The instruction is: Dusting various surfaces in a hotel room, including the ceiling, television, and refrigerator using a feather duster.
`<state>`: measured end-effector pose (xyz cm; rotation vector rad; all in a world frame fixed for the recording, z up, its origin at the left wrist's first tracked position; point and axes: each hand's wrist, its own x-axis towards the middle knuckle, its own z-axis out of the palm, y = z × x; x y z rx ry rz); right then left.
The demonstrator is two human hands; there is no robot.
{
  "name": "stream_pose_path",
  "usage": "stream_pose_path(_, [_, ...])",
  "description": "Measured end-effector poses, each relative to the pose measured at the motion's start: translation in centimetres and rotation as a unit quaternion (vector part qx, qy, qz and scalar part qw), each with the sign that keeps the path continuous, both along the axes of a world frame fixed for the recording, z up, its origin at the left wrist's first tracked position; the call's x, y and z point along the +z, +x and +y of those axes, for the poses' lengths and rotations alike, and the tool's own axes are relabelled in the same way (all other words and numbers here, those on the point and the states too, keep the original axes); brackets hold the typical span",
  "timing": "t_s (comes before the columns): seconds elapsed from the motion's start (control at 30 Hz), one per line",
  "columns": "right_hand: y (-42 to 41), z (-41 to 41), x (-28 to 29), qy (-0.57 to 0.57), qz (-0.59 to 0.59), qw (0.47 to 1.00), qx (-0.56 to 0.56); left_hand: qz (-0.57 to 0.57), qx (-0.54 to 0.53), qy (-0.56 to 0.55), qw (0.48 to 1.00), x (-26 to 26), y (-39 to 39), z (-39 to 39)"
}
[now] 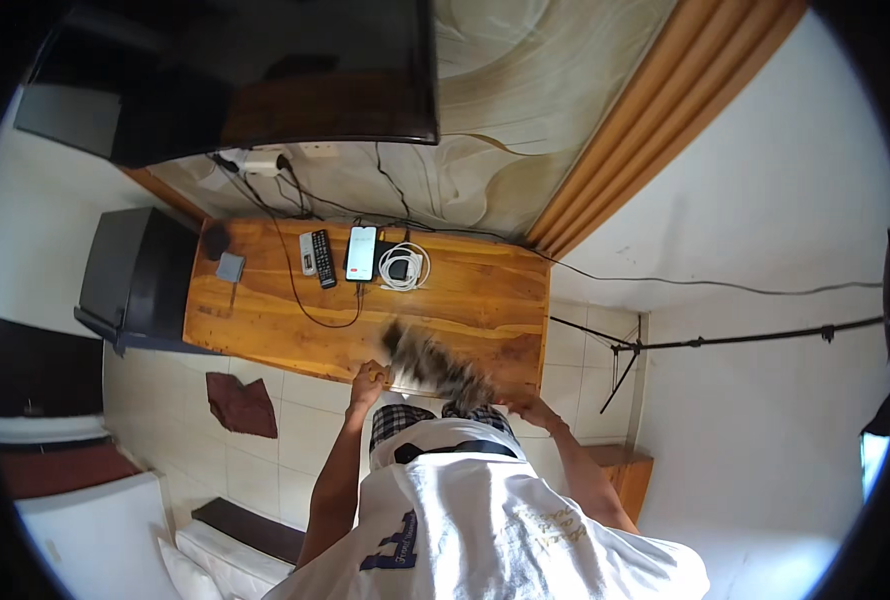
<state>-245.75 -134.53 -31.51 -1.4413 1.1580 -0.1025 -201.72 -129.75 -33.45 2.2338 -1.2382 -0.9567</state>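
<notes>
A grey-brown feather duster (441, 364), blurred, lies across the front edge of a wooden table (265, 315). My right hand (531, 411) is closed around the duster's handle, of which a bit of red shows. Near the table's front edge, left of the duster, my left hand (370, 379) has its fingers curled; whether it holds anything cannot be told. Towards the table's back lie a phone (361, 253) with a lit screen, a black remote control (325, 259), a grey-white remote control (307, 253) and a coiled white cable (405, 268).
A folded grey cloth (230, 267) lies at the table's left. Black cables run along the back edge below a wall-mounted television (265, 82). A small black refrigerator (133, 270) stands at left, a dark red cloth (242, 405) lies on the floor, and a tripod (628, 347) is at right.
</notes>
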Motion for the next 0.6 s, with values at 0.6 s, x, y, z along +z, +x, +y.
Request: stream_pose_path(0.6, [16.6, -4.9, -0.8, -0.063, 0.034, 0.954, 0.291, 0.099, 0.427, 0.049, 0.897, -4.5, -1.4, 21.1])
